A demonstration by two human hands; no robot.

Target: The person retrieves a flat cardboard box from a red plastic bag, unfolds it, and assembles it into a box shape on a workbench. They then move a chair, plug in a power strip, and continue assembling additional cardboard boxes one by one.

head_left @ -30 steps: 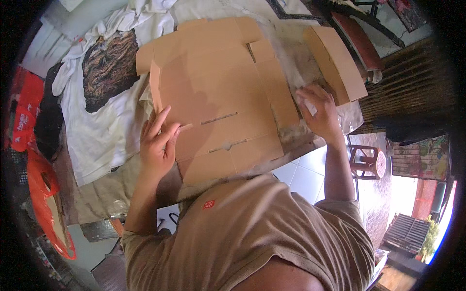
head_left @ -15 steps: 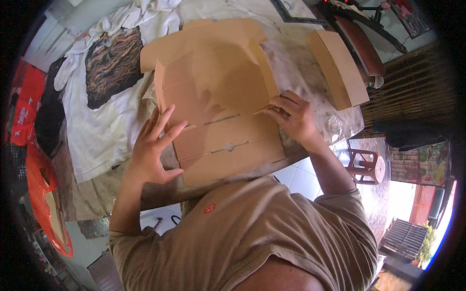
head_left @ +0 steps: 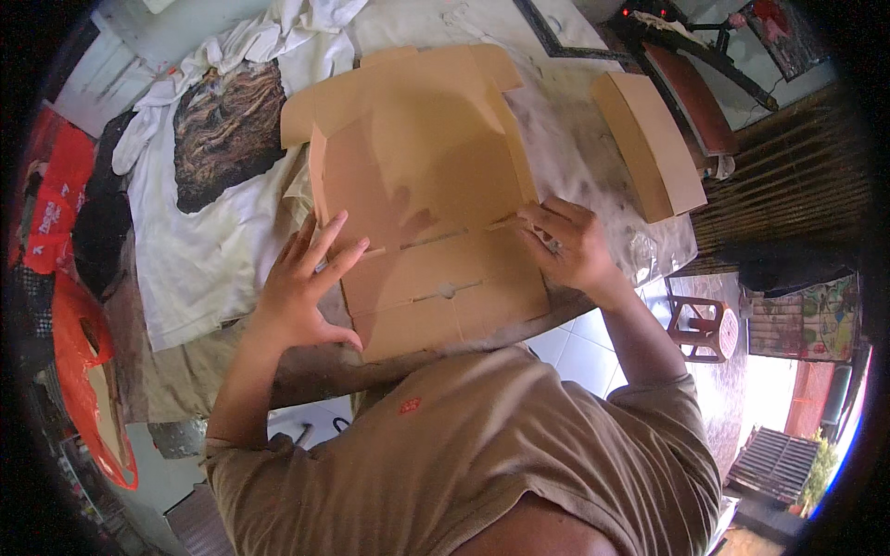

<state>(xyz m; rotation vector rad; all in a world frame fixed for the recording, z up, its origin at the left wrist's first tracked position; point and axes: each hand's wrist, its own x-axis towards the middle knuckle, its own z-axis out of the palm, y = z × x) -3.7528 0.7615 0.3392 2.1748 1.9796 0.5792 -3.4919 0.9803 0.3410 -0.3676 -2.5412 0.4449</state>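
Note:
A brown cardboard box [head_left: 426,157] lies partly unfolded on the cloth-covered table in front of me, its side walls raised and its slotted front panel flat toward me. My left hand [head_left: 311,287] is open at the box's left edge, fingers spread against the left wall and small corner flap, thumb by the front panel's edge. At the right front corner, my right hand [head_left: 570,246] has its bent fingers and thumb closed on the small right corner flap.
A white shirt with a dark print [head_left: 232,139] lies to the left. A narrow cardboard box [head_left: 649,148] stands at the right of the table. An orange bag [head_left: 83,361] hangs at far left, and a stool [head_left: 702,329] stands on the floor at right.
The whole view has shifted slightly, with the box and table appearing a little lower and to the right. Both hands stay at the same corners of the box, with little finger movement.

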